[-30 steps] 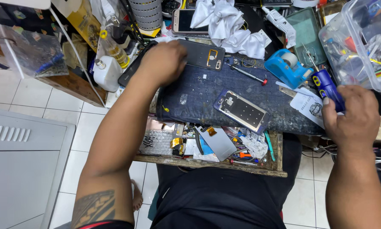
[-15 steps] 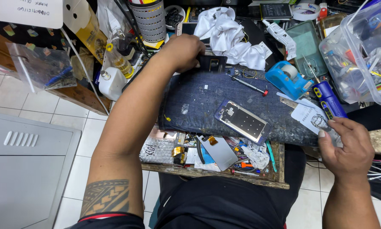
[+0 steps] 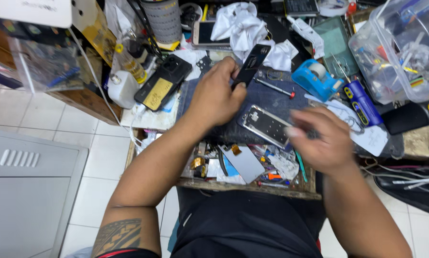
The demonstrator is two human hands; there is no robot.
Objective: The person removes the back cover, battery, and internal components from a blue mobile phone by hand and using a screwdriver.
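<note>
While your left hand (image 3: 217, 95) is gripping a black phone cover (image 3: 251, 64) above the dark work mat (image 3: 209, 129), your right hand (image 3: 319, 141) is blurring over the open phone frame (image 3: 264, 125), fingers curled; its hold I cannot tell. A blue tape dispenser (image 3: 314, 79), white cloth (image 3: 245, 26) and clear plastic box (image 3: 400, 48) are crowding the wooden bench (image 3: 243, 184) above white floor tiles (image 3: 95, 153).

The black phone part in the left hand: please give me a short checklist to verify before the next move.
1. Left hand grips the black phone part: ok.
2. Part lifted off the dark work mat: ok.
3. Right hand free: cannot tell, blurred.
4. Opened phone frame lies flat on the mat: ok.
5. Screwdriver apart from both hands: ok.
</note>
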